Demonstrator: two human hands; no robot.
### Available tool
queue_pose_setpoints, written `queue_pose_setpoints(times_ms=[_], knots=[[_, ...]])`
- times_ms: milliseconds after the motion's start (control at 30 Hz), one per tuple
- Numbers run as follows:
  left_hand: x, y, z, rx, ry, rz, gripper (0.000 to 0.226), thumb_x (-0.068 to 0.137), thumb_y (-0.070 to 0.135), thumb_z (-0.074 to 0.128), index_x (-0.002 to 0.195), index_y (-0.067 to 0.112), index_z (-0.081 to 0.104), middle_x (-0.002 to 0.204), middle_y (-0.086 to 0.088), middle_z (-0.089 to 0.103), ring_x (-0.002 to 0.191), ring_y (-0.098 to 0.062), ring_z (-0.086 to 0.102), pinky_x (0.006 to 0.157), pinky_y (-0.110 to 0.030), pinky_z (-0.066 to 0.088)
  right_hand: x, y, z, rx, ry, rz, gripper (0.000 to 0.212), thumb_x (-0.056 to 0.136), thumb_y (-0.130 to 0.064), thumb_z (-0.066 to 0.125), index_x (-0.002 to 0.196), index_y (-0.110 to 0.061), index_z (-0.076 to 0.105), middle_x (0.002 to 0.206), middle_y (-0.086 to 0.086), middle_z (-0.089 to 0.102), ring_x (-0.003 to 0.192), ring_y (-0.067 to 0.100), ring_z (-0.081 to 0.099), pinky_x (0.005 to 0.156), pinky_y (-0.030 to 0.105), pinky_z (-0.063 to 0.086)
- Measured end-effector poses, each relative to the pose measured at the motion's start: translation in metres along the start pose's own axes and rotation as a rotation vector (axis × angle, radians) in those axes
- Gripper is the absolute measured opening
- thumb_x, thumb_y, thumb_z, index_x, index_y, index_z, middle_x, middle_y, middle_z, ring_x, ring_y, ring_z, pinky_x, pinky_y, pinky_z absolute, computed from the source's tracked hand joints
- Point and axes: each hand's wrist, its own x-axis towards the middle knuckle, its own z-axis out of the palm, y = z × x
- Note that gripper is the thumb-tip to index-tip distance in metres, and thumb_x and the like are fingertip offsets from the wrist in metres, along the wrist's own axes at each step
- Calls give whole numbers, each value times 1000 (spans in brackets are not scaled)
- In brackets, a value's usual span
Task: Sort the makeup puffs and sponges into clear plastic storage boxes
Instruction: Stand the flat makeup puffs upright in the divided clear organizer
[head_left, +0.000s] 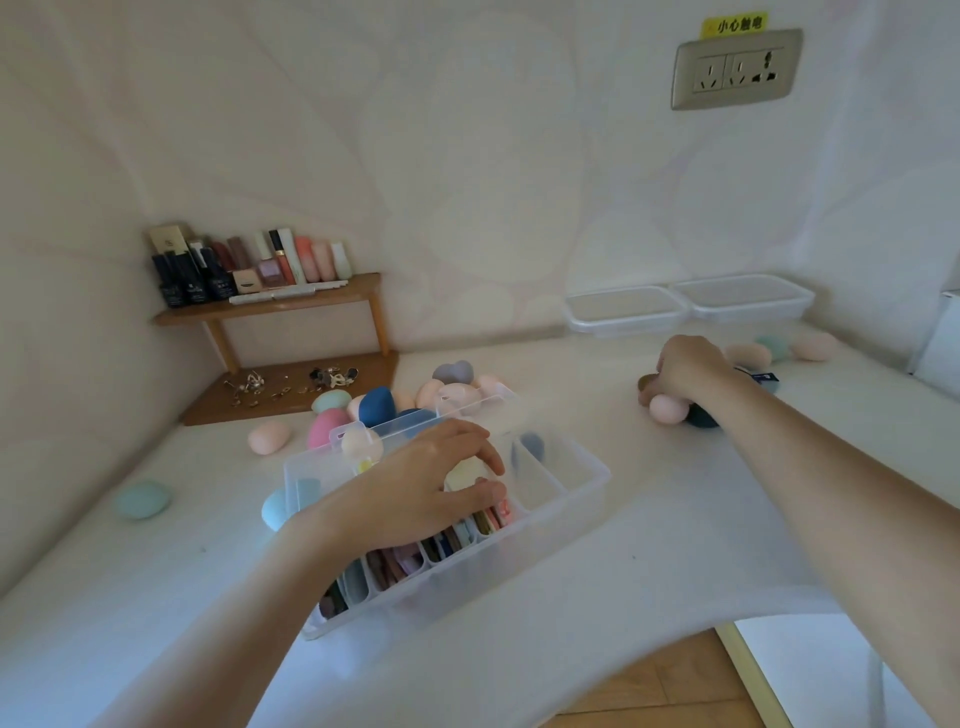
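L hand (431, 483) pinching pale puff (464, 475) over box (587, 483), centre frame. R hand (685, 369) lying curled over sponges (668, 408), mid-right; can't tell if gripping. Prob. light, soft, squashy: pinching gently at the sides should do.

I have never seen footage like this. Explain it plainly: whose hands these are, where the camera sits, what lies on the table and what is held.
No machine here: a person's two bare hands, filmed by one camera worn on the head, looking down. The left hand reaches into a clear divided box and seems to pinch a pale puff. The right hand rests curled over sponges farther right; whether it holds one is hidden. Loose sponges lie on the white table, and two clear boxes stand by the wall.
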Motion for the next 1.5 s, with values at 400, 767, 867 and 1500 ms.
queue_pose_setpoints(times_ms=[400, 767, 867, 1500], knots=[[1, -2, 7, -44, 78, 11, 21, 92, 46, 51, 108, 39, 61, 114, 33, 39, 101, 17, 39, 72, 5, 33, 5, -12, -9, 61, 352, -65, 32, 93, -24, 53, 69, -4, 49, 71, 8, 56, 67, 27, 51, 54, 28, 32], [9, 1, 11, -37, 143, -16, 23, 93, 44, 50, 113, 35, 56, 120, 18, 50, 103, 0, 48, 91, -18, 41, -166, -74, -5, 382, 360, -565, 20, 84, -24, 58, 77, -9, 69, 70, 7, 68, 67, 27, 62, 62, 34, 50], [11, 2, 12, -53, 175, 0, 24, 98, 28, 43, 115, 28, 60, 118, 12, 57, 102, -1, 51, 91, -19, 44, -177, -74, 10, 238, 296, -576, 23, 83, -19, 54, 66, -7, 60, 60, 8, 59, 58, 28, 50, 54, 33, 40], [14, 13, 11, 6, 13, 280, 28, 101, 23, 41, 108, 22, 67, 109, 9, 61, 102, 4, 40, 92, -3, 21, -113, -6, -33, 483, 285, -261, 20, 88, -22, 58, 75, -15, 72, 64, 3, 65, 65, 20, 59, 60, 26, 41]])
